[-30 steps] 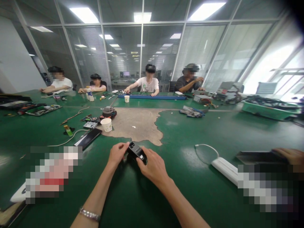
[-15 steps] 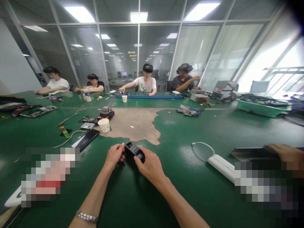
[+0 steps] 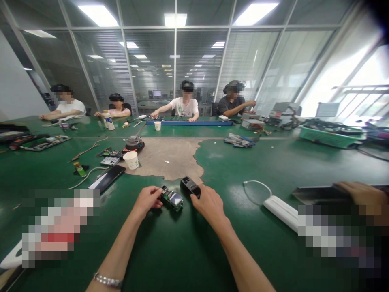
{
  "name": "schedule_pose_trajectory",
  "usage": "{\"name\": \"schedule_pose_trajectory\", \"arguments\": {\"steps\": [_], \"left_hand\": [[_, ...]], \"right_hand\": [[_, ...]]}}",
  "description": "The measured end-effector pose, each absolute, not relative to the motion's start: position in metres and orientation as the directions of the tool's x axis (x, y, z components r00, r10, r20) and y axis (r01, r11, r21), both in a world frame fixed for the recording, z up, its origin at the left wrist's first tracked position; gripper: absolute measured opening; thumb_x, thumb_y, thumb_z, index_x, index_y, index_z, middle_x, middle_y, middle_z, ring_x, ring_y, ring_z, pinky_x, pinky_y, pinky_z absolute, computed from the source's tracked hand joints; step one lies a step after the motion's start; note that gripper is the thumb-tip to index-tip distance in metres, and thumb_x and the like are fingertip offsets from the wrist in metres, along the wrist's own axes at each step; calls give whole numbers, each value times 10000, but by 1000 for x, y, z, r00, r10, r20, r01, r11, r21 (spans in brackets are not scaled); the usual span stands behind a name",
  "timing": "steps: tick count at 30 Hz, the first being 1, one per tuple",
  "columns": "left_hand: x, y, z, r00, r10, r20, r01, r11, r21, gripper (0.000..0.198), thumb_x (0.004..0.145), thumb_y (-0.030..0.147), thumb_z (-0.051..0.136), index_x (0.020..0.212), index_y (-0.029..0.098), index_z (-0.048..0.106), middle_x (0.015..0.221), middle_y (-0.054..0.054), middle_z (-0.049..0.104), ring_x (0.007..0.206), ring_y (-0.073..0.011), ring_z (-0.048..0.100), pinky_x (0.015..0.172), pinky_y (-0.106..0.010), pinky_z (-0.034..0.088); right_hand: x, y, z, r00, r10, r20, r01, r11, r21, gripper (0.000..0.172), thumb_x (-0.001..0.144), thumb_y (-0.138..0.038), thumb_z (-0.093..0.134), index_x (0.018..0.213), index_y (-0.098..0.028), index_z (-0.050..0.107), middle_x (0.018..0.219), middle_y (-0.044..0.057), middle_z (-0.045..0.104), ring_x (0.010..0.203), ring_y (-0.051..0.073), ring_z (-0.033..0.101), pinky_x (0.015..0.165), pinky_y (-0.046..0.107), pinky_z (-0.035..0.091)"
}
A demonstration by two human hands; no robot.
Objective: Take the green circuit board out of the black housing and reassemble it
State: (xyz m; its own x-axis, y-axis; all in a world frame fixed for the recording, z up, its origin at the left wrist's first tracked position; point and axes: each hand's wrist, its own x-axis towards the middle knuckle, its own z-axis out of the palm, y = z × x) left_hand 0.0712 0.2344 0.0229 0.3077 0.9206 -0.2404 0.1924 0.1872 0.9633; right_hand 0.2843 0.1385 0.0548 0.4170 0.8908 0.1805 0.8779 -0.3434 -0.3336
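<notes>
My left hand (image 3: 149, 199) pinches the left end of a green circuit board (image 3: 172, 199) that carries a small screen. To its right, my right hand (image 3: 209, 202) is closed around a black plastic casing (image 3: 189, 184) with rectangular openings in its face. A narrow gap separates board and casing, both held low over the green table (image 3: 170, 255). The fingertips under the casing are partly hidden.
A paper cup (image 3: 131, 160), a black phone-like slab (image 3: 112, 178) and electronic parts lie ahead on the left. On the right are a white power strip (image 3: 281, 213) and another person's hand (image 3: 361, 194). Work gloves (image 3: 239, 140) and a green basket (image 3: 331, 137) sit farther back.
The casing has come off the circuit board. My right hand has moved right with the casing, while the board stays in my left hand, now exposed.
</notes>
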Motion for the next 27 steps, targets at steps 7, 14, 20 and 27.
{"name": "schedule_pose_trajectory", "arguments": {"steps": [7, 14, 20, 27], "left_hand": [[79, 234, 15, 302, 934, -191, 105, 167, 980, 264, 818, 330, 670, 964, 109, 661, 829, -86, 680, 589, -130, 662, 528, -215, 558], [79, 235, 13, 275, 946, -171, 15, 173, 985, 230, 816, 277, 651, 970, 107, 664, 761, -64, 663, 545, -106, 623, 510, -216, 547], [79, 237, 13, 229, 964, -136, 42, 130, 991, 219, 772, 227, 613, 956, 120, 667, 689, -19, 632, 473, -77, 560, 412, -165, 449], [77, 240, 13, 142, 985, -96, 134, 77, 988, 267, 764, 201, 559, 1004, 136, 658, 777, -34, 664, 459, -64, 552, 385, -154, 399]], "right_hand": [[277, 137, 60, 417, 885, 208, 882, -339, -326, 254, 833, -369, 536, 969, -169, 615, 916, 102, 652, 849, 235, 622, 711, 311, 420], [255, 133, 71, 230, 830, 508, 851, 81, -518, 336, 862, -355, 524, 1166, -227, 586, 1051, 50, 646, 934, 186, 587, 837, 287, 425], [238, 126, 65, 161, 882, 442, 876, 78, -475, 399, 834, -364, 560, 1213, -240, 575, 948, 42, 633, 862, 181, 574, 760, 267, 426], [235, 124, 56, 64, 948, 310, 942, 45, -334, 333, 855, -400, 534, 1162, -289, 601, 882, 38, 600, 818, 184, 578, 714, 263, 406]]}}
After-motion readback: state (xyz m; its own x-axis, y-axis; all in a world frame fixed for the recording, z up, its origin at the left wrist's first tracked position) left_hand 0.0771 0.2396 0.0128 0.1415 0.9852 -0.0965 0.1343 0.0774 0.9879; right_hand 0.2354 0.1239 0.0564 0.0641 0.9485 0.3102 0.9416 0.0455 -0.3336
